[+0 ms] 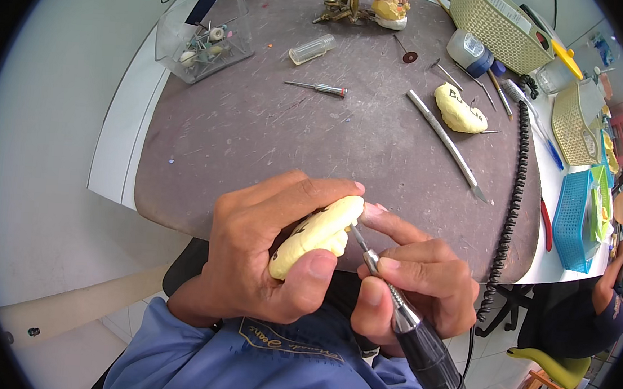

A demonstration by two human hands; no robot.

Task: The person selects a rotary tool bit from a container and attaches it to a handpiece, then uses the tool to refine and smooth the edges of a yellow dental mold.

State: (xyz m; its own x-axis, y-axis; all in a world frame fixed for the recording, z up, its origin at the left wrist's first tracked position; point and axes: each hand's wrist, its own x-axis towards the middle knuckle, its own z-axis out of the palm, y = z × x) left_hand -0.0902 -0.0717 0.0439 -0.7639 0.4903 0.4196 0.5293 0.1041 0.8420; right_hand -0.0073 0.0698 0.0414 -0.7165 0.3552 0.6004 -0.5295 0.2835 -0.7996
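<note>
My left hand (257,241) is closed around a pale yellow plaster cast (316,231) with dark marks on its side. Its fingers lie over the top, and the thumb presses the near side. In my right hand (428,282) is a rotary handpiece (417,339) with a black body and metal nose, gripped like a pen. The thin bur at its tip meets or nearly meets the cast's right edge; contact cannot be made out. Both hands are held just off the table's near edge, above my lap.
On the brown worktop (258,133) lie a craft knife (445,142), a second yellow cast (460,109), a small screwdriver (319,88) and a clear tube (312,50). A clear bin (206,50) holds rotary bits. A coiled cord (515,201) runs down the right, by baskets (573,220). Another person (592,308) sits far right.
</note>
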